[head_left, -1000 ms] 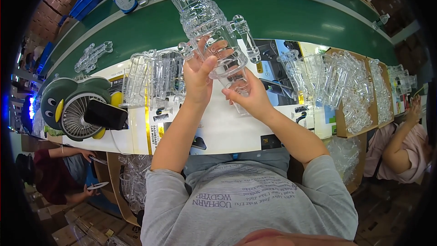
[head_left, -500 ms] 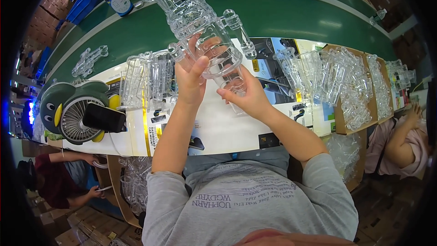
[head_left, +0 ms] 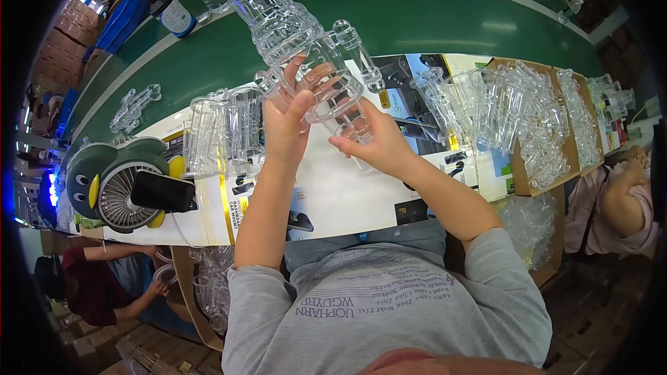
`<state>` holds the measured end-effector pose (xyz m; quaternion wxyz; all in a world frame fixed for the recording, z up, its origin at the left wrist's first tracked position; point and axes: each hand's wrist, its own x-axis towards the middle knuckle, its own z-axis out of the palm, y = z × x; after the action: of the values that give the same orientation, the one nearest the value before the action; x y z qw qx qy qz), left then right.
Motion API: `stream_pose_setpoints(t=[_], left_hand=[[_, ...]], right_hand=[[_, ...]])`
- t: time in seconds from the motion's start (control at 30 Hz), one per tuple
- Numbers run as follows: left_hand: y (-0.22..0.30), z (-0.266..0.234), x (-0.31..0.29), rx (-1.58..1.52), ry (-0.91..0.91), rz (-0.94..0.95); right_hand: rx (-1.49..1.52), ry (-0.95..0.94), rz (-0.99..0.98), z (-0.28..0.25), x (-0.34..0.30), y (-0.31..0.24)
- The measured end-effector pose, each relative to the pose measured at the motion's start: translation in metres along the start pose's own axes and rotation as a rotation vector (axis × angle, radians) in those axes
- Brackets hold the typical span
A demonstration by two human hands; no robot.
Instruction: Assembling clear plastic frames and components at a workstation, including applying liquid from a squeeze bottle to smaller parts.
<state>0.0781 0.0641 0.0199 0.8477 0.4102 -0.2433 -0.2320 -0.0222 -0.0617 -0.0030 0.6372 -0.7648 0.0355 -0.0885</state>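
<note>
A large clear plastic figure [head_left: 287, 36] with a knobbed head, a body and an arm on one side is held up over the worktable, tilted to the upper left. My left hand [head_left: 287, 123] is wrapped round the body from its lower left; its fingers show through the clear wall. At the lower end, my right hand [head_left: 379, 140] grips a clear leg-like piece [head_left: 353, 130] between thumb and fingers. That piece meets the underside of the body; whether it is fixed there I cannot tell.
Clear tubular parts [head_left: 226, 132] stand left of my hands, more [head_left: 479, 107] to the right. Beside them a cardboard tray [head_left: 522, 179] holds small clear pieces. A penguin-shaped fan [head_left: 118, 194] with a phone [head_left: 163, 191] sits at left. Co-workers sit on both sides.
My hands keep the same hold on the figure and leg piece. The view has shifted slightly. At left, a co-worker's hands have moved closer together.
</note>
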Motion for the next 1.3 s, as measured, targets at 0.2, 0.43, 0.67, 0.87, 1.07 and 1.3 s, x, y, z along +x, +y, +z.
stream_pose_setpoints(t=[0.2, 0.43, 0.67, 0.87, 1.07, 1.3], left_hand=[[0.042, -0.003, 0.001, 0.125, -0.088, 0.124], [0.103, 0.024, 0.012, 0.180, -0.104, 0.346], [0.095, 0.052, -0.002, 0.201, -0.047, 0.606], [0.087, 0.065, -0.007, 0.115, -0.115, 0.685], [0.092, 0.062, -0.008, 0.036, -0.356, 0.678], [0.089, 0.068, -0.008, 0.053, -0.269, 0.708]], right_hand=[[0.070, -0.143, -0.106, -0.004, -0.003, -0.007], [0.218, -0.529, -0.023, -0.006, -0.006, -0.005], [-0.187, -0.055, -0.245, 0.000, -0.012, -0.014], [-0.369, 0.079, -0.566, 0.003, -0.013, -0.004], [-0.339, 0.038, -0.594, 0.001, -0.009, -0.006], [-0.396, 0.212, -0.578, 0.005, -0.013, -0.006]])
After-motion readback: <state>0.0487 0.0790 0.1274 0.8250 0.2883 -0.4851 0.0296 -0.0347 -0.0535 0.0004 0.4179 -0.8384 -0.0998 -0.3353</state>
